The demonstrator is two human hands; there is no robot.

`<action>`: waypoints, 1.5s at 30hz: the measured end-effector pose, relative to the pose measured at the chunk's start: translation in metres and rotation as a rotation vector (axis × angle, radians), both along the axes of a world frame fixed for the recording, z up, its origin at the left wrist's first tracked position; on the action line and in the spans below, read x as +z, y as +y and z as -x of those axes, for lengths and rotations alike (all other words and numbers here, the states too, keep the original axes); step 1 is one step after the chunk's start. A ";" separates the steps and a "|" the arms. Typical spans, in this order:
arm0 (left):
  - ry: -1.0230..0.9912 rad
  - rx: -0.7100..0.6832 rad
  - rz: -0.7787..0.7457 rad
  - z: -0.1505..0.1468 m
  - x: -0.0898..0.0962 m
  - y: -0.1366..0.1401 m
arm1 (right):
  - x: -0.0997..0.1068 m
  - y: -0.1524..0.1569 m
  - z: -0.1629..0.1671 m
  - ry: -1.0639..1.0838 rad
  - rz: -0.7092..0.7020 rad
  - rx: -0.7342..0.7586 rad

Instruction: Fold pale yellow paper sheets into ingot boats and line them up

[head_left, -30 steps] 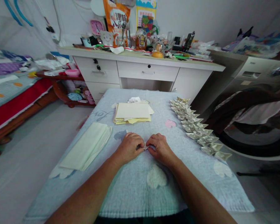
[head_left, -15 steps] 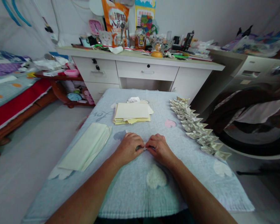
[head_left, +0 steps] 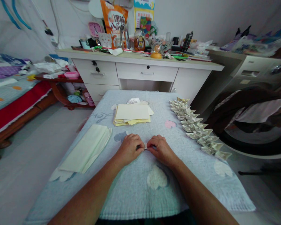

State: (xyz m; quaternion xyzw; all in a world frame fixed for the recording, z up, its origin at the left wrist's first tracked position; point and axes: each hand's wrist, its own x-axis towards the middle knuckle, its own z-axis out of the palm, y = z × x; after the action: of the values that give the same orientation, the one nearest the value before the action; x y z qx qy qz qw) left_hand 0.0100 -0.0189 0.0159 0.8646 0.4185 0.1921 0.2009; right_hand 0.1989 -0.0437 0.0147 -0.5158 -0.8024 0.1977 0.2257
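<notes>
My left hand [head_left: 131,146] and my right hand [head_left: 160,148] meet near the middle of the cloth-covered table [head_left: 131,190]. Both are closed, thumbs and fingers pinching a small piece of folded paper [head_left: 145,147] between them. Most of that paper is hidden by the fingers, so its shape cannot be made out. Beyond the hands lies a stack of cream and yellow paper sheets [head_left: 132,112]. Pale green folded sheets [head_left: 86,149] rest to the left. Along the right side, several folded paper boats [head_left: 194,125] stand in a slanting row.
A crumpled white tissue [head_left: 133,100] sits behind the paper stack. Past the table's far edge is a white desk [head_left: 147,70] crowded with jars, a pink clock [head_left: 95,29] and an orange snack bag [head_left: 114,23]. A washing machine [head_left: 255,72] stands on the right, a bed [head_left: 11,90] on the left.
Both hands stay in nearly the same place, still pinching the small paper; a little more of it shows between the fingertips. The whole view has shifted slightly.
</notes>
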 end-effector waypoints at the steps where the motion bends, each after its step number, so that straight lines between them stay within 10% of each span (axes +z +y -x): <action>1: 0.002 0.005 0.002 0.000 0.000 0.000 | 0.000 0.000 0.000 0.000 0.002 -0.002; 45: 0.048 0.290 -0.043 -0.007 -0.011 -0.003 | -0.011 0.002 0.011 -0.107 -0.014 -0.163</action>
State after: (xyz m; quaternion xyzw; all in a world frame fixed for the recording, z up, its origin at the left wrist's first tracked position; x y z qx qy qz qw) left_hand 0.0171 -0.0219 0.0052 0.8037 0.5394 0.2072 0.1422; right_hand 0.1875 -0.0415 0.0041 -0.5877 -0.7701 0.1452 0.2013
